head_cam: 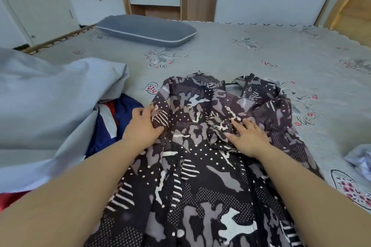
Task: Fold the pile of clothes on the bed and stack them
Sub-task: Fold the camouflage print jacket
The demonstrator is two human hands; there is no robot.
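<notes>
Patterned garment (200, 146) spread on the bed (241, 50): left hand (142, 126) pinches its side edge, right hand (247, 138) presses flat with relaxed fingers on bunched cloth, which may crease into the fold unless smoothed.

Both bare forearms reach forward from the bottom corners, angled inward toward each other. Left hand (143, 126) lies palm down, knuckles up, fingers pointing right and bent at the tips with the thumb tucked low, pinching a bit of fabric at the fingertips. Right hand (248, 136) lies flat, palm down, fingers spread and fairly straight, pointing up-left, wrist slightly bent, pressing down, the two hands level with each other and well apart.
</notes>
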